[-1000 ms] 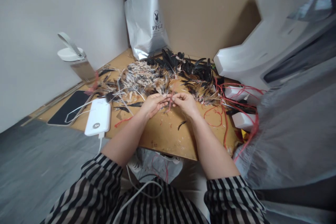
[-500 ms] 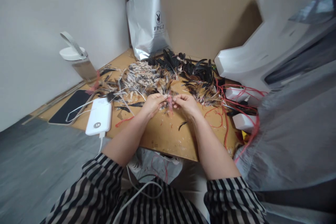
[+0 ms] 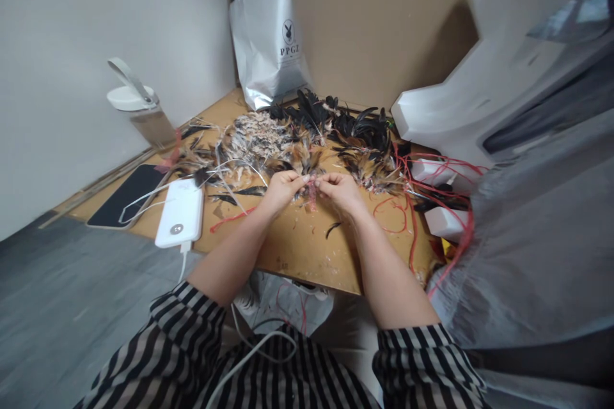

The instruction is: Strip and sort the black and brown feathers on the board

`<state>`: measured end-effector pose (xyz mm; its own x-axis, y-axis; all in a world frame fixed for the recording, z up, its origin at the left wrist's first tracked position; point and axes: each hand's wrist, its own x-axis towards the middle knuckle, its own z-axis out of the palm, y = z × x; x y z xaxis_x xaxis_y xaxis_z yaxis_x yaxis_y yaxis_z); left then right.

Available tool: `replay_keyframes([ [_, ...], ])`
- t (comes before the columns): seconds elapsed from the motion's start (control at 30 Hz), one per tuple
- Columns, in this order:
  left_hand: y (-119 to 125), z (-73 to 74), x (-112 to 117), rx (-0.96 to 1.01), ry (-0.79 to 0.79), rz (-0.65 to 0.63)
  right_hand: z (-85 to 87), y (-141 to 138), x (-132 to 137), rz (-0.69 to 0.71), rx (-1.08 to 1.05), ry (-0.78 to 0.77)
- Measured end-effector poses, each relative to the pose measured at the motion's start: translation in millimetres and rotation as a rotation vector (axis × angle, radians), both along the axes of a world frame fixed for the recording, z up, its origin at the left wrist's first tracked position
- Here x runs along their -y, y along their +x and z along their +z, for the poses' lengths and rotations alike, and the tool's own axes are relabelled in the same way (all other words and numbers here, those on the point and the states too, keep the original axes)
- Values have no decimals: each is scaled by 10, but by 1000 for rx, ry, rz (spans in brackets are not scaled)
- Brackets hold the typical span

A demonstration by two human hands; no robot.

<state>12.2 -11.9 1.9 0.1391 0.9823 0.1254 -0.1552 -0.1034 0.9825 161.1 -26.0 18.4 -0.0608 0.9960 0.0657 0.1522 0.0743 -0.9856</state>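
Note:
Both hands meet over the middle of the wooden table (image 3: 307, 255). My left hand (image 3: 284, 190) is closed in a pinch on a strip of red plastic string (image 3: 312, 199). From the other side my right hand (image 3: 339, 190) pinches the same string, which hangs down between the fingertips. Just behind the hands stands a bunch of brown feathers (image 3: 304, 158); whether the string goes round its base is hidden by the fingers. Further back lie a pile of pale fluffy feathers (image 3: 259, 137) and several bunches of black feathers (image 3: 364, 128).
To the left are a phone (image 3: 127, 195), a white power bank (image 3: 180, 212) with cables, and a lidded drink bottle (image 3: 151, 121). A silver bag (image 3: 268, 38) stands at the back. Red strings (image 3: 410, 217) trail over the right side beside a white power strip (image 3: 446, 222).
The fingertips of both hands have drawn slightly closer together at the top of the red string. Little else differs.

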Motion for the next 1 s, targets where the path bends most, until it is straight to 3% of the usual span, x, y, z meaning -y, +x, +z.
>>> replay_keyframes([
  [0.17,8,-37,-13,-10,9,-29,-30,-3,-16,-23,31,23],
  [0.47,3,-141,-73,-108,98,61,-93,-78,-42,-142,127,67],
  [0.63,10,-126,-66,-79,60,53,-77,-69,-44,-178,96,50],
  [0.77,5,-66,-55,72,-26,29,-59,-5,-70,-179,-114,-30],
  [1.0,-55,12,-31,329,-150,-107,1,270,-188,-101,-813,-249],
])
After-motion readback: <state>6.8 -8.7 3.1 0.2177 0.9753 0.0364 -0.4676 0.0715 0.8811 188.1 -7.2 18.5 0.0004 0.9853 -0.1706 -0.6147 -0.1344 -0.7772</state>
